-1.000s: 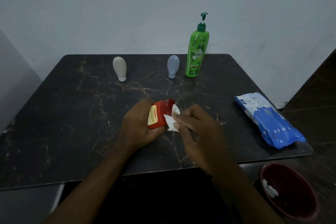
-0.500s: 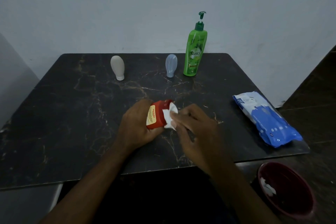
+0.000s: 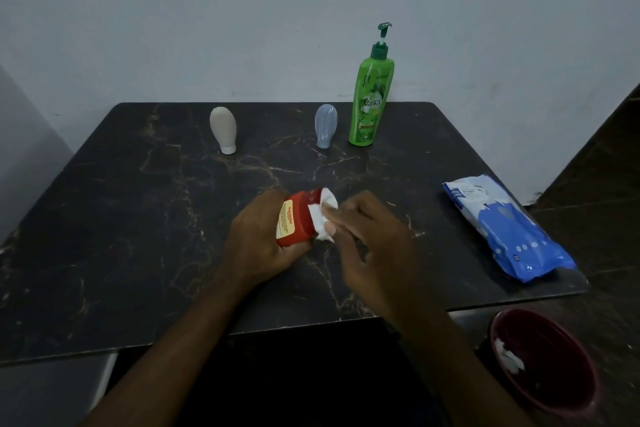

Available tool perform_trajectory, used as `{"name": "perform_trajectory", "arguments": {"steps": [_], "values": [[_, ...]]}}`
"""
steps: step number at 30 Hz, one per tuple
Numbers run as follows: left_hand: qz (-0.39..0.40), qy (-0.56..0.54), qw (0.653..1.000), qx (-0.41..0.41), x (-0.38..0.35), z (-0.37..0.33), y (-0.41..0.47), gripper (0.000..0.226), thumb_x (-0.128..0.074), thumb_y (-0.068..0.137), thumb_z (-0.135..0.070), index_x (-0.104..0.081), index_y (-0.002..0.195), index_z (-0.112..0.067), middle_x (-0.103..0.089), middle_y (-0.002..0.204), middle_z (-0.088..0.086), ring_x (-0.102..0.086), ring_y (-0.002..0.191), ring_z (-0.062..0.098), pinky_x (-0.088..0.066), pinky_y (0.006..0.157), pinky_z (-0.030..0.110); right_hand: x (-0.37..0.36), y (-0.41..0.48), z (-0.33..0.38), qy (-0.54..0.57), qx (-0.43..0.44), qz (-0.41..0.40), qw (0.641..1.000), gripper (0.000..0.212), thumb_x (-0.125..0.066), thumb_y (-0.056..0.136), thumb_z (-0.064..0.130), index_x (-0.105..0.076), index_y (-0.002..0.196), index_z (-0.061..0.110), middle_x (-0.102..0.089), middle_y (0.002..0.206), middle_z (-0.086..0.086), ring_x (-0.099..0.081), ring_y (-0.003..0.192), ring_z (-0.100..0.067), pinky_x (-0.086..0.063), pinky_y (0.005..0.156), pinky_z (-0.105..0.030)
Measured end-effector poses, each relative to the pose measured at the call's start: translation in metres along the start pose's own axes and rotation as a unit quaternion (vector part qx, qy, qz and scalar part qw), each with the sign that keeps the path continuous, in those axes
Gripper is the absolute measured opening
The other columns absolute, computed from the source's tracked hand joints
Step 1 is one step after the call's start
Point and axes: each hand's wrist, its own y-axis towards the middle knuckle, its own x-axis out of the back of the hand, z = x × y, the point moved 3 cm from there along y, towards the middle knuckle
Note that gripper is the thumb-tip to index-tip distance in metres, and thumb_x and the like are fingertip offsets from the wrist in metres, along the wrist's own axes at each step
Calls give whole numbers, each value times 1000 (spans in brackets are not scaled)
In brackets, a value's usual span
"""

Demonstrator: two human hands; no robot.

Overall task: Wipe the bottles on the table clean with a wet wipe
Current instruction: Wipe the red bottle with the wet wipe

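Observation:
My left hand (image 3: 254, 246) grips a red bottle (image 3: 298, 217) with a yellow label, tilted just above the middle of the dark marble table (image 3: 121, 218). My right hand (image 3: 370, 243) pinches a white wet wipe (image 3: 323, 215) and presses it on the bottle's right side. At the back of the table stand a beige bottle (image 3: 223, 128) on its cap, a pale blue bottle (image 3: 325, 125) on its cap, and a tall green pump bottle (image 3: 370, 97).
A blue pack of wet wipes (image 3: 509, 229) lies at the table's right edge. On the floor at lower right stands a dark red bowl (image 3: 543, 364) with a used white wipe inside. A pale wall is behind the table.
The right hand has slid the wipe up along the red bottle toward its far end. The left hand holds the bottle in about the same place.

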Motion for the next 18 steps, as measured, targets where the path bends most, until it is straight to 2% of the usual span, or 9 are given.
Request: {"name": "perform_trajectory", "arguments": {"steps": [3,7,13,16,18], "values": [[2,-1,1000,-1,-2,0,1,70,-83,72,-51,-57,127,-15,-66,111,2,-64,99,16,-58,84,39,11,-8,-7,27,-23,23,999,23,-70,88,10,-71,110,12,-61,91,7,-57,77,-5,-47,66,-14],[2,-1,1000,2,-2,-4,1,69,-73,73,-56,-56,127,-16,-66,109,2,-59,96,9,-54,84,33,24,10,-20,45,-71,-43,996,18,-65,92,19,-70,109,15,-62,93,6,-58,82,-2,-46,69,-11],[-3,-9,1000,18,0,-2,1,73,-69,75,-59,-54,131,-15,-66,114,4,-64,101,15,-55,86,34,-2,33,-6,20,-45,-21,999,26,-63,93,14,-68,118,11,-55,95,9,-51,79,5,-42,75,-2],[-13,-5,999,36,0,-1,0,71,-67,77,-60,-55,131,-16,-64,113,2,-63,101,14,-57,85,39,-2,20,-5,20,-16,-14,1000,24,-65,91,11,-69,115,11,-56,95,9,-51,78,4,-45,74,-7],[-23,-4,999,44,1,-3,2,64,-64,81,-64,-53,126,-20,-61,108,-2,-61,95,10,-57,79,36,3,13,-12,44,-43,-11,998,21,-66,91,13,-71,111,14,-59,93,11,-56,79,0,-46,69,-11]]}}
